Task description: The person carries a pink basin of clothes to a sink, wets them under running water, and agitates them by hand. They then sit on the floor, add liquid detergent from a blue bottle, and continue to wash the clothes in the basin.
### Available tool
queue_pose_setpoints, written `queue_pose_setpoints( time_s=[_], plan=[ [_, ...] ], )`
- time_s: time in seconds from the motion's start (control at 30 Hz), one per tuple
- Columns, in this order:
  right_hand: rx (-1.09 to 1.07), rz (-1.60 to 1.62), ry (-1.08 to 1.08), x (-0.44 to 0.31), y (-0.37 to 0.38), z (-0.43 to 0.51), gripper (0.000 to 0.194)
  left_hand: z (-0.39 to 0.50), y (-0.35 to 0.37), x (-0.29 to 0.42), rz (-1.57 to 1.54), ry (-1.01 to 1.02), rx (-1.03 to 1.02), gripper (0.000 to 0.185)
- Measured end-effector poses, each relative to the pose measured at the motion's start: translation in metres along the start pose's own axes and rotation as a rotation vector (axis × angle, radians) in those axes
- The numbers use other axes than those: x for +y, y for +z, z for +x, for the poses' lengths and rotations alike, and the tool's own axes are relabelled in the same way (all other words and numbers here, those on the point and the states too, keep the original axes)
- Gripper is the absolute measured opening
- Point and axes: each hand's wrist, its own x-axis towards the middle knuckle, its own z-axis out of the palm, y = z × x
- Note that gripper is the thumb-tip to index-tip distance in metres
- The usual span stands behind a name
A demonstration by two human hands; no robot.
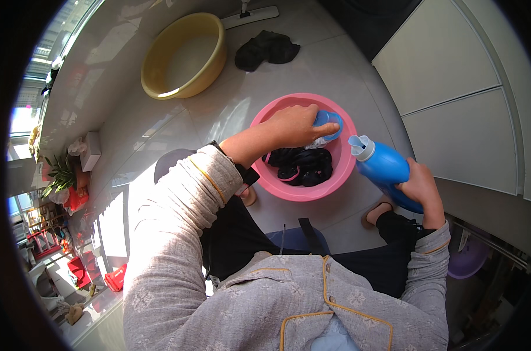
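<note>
Over the pink plastic basin (307, 194), my left hand (294, 125) grips a translucent blue cap (334, 119), its mouth tilted to the right. Wet-looking black clothing with pink trim (311, 164) lies inside the basin. Something white (319, 143), cloth or foam, shows just under the cap; I cannot tell which. To the right of the basin, my right hand (419, 182) is wrapped around the lower part of a blue plastic detergent bottle (381, 162). The bottle leans toward the basin, uncapped, with its pale pouring spout facing the upper left.
A yellow tub (223, 52) stands at the upper left, near a flat mop head (256, 16). Dark cloth (267, 49) lies on the tiles. White cabinet fronts (462, 136) border the right side. At left are a potted plant (58, 175) and a white box (91, 151).
</note>
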Motion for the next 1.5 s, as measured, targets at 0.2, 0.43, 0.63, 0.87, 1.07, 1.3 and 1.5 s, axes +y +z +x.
queue_pose_setpoints(
  time_s=[0.2,0.43,0.63,0.87,1.07,1.3,1.5],
  plan=[
    [0.082,0.066,0.006,0.004,0.006,-0.001,0.050,0.002,0.002,0.001,-0.033,0.022,0.007,0.074],
    [0.183,0.156,-0.018,0.000,0.007,-0.002,0.047,0.004,0.005,0.004,-0.039,0.072,-0.034,0.076],
    [0.218,0.179,-0.065,-0.002,0.009,-0.002,0.042,0.004,0.008,0.006,-0.046,0.147,-0.038,0.071],
    [0.238,0.200,-0.099,-0.013,0.008,-0.006,0.037,0.011,0.024,0.002,-0.008,0.252,0.008,0.071],
    [0.325,0.216,-0.192,-0.024,0.008,-0.010,0.035,0.009,0.028,0.005,-0.027,0.241,0.035,0.072],
    [0.361,0.260,-0.207,-0.028,0.013,-0.005,0.037,0.010,0.032,0.002,-0.196,0.107,0.014,0.072],
    [0.385,0.253,-0.210,-0.029,0.016,0.000,0.037,0.005,0.023,0.011,-0.467,-0.229,-0.205,0.071]
  ],
)
